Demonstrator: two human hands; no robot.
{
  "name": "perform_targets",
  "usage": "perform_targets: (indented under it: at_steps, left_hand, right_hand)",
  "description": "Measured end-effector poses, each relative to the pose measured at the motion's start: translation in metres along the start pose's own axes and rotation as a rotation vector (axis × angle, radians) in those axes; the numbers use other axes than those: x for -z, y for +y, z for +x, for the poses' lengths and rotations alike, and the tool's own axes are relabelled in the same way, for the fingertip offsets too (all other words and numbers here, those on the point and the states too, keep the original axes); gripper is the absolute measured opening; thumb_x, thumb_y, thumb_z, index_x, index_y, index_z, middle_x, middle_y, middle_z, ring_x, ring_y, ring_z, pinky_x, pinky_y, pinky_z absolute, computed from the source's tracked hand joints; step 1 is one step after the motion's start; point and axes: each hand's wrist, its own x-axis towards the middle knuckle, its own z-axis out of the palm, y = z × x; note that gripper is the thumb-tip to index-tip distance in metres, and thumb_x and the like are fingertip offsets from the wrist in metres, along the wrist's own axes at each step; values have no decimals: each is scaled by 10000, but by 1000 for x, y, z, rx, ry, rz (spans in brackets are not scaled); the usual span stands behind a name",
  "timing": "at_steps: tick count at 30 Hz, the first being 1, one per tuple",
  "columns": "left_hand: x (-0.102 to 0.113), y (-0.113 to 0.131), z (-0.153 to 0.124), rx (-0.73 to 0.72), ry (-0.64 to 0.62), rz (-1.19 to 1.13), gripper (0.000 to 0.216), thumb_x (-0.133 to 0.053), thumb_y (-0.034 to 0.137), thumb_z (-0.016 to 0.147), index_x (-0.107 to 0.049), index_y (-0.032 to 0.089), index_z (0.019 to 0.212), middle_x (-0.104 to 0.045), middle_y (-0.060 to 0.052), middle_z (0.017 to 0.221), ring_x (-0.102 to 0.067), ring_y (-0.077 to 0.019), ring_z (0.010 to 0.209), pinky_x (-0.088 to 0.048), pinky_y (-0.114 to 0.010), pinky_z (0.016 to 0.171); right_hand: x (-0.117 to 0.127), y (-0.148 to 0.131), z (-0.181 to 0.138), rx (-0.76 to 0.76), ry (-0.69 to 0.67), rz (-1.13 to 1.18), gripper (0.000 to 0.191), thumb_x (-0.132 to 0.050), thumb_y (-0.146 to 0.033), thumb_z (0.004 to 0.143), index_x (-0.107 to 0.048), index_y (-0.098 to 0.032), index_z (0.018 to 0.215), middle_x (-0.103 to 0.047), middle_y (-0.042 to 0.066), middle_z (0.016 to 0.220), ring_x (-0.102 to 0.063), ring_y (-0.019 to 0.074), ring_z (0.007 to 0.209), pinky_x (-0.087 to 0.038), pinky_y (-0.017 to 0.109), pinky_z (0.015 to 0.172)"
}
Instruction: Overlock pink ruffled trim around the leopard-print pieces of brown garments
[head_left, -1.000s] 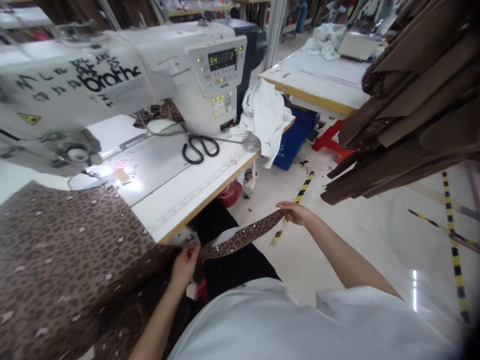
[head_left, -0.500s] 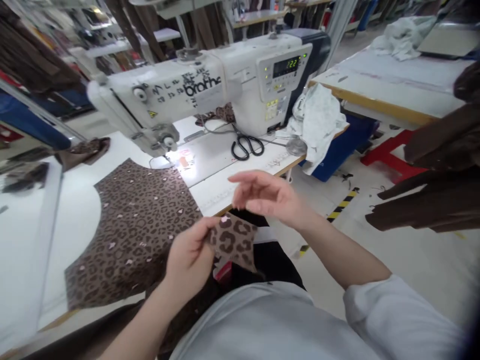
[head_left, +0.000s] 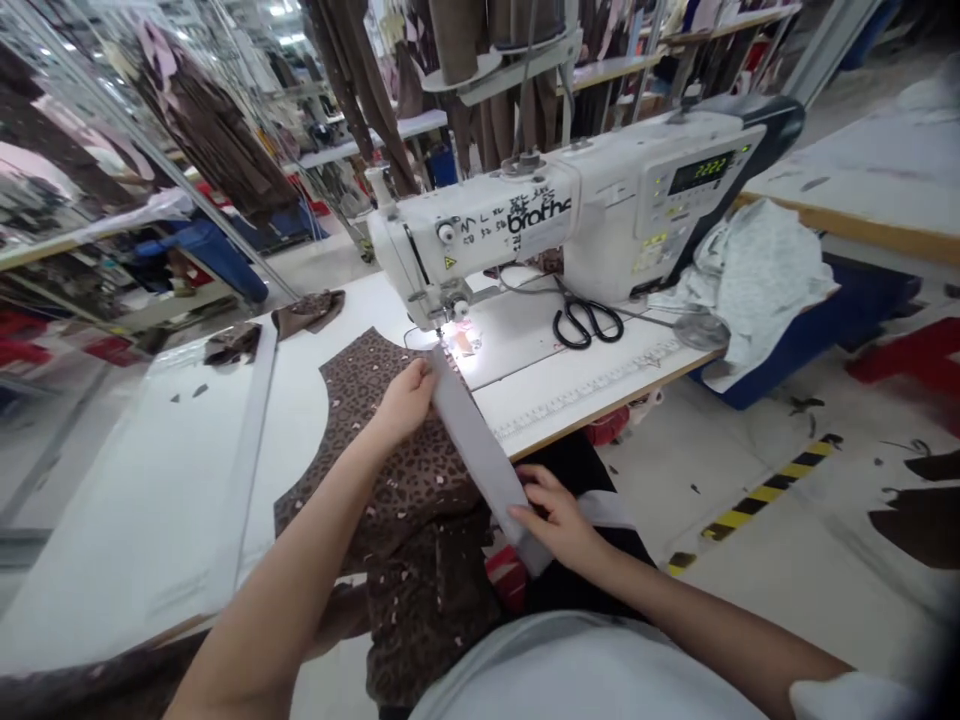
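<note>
A long, pale grey strip point(head_left: 480, 445) lies slantwise between my hands, over the brown leopard-print fabric point(head_left: 409, 480). My left hand point(head_left: 409, 398) pinches the strip's far end close to the needle of the white sewing machine point(head_left: 480, 225). Lower down, my right hand point(head_left: 551, 515) grips its near part between thumb and fingers, just off the table's front edge. The print fabric spreads under the machine head and hangs over the edge towards my lap. The lit needle area point(head_left: 459, 338) is just beyond my left fingertips.
Black-handled scissors point(head_left: 589, 322) rest on the machine bed, right of the needle. Pale cloth point(head_left: 765, 270) is heaped at the table's right end. Dark fabric scraps point(head_left: 307, 312) lie at the back left. Yellow-black tape point(head_left: 757, 500) marks the floor.
My left hand has moved forward to the needle area. The grey strip now shows between both hands, where a leopard-print piece was. My right hand has closed on it. The view has shifted left.
</note>
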Motion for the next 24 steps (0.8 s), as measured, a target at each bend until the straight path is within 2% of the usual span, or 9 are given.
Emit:
perform_targets:
  at_steps: [2,6,10,14,19,24]
  left_hand:
    - [0,-8,19,-20,43,85,218,-371,292,826,-534,149,849,-594,-83,806,-559,-223,760,-436,-322,685]
    - [-2,-19,40,-111,93,212,117,-478,243,763,-542,147,787,-574,-98,841,-529,-247,850,-400,-352,800]
    - [-7,-25,29,-192,106,246,161,-425,250,817,-546,148,849,-566,-86,879,-516,-223,881,-398,-330,815]
    - [-9,-24,14,-205,81,240,214,-368,287,861,-546,171,840,-561,-56,880,-529,-192,831,-410,-297,743]
    - [-1,-25,21,-111,49,203,140,-457,275,807,-560,179,808,-591,-39,816,-540,-187,760,-394,-287,680]
    - [1,-27,29,-55,47,198,143,-482,286,785,-579,181,803,-600,-28,764,-536,-173,684,-377,-272,629]
  right_hand:
    - [-5,7,13,100,7,-76,239,-517,-282,814,-546,-140,624,-495,81,1015,-463,197,986,-383,306,837]
    - [-15,8,24,105,-147,-86,285,-496,-262,822,-507,-142,563,-498,24,728,-490,130,707,-387,242,647]
    - [-16,5,7,13,-243,-90,272,-530,-245,794,-498,-134,548,-507,3,658,-481,113,640,-350,220,587]
    - [-13,15,-11,44,-408,-58,330,-453,-315,828,-507,-127,562,-497,2,607,-463,104,585,-328,215,545]
    - [-15,28,-10,-25,-389,-42,390,-414,-407,838,-529,-128,592,-524,21,624,-479,120,600,-361,230,580]
    - [-15,36,-7,-39,-396,-66,364,-439,-396,818,-518,-132,580,-519,14,613,-471,119,593,-356,224,573]
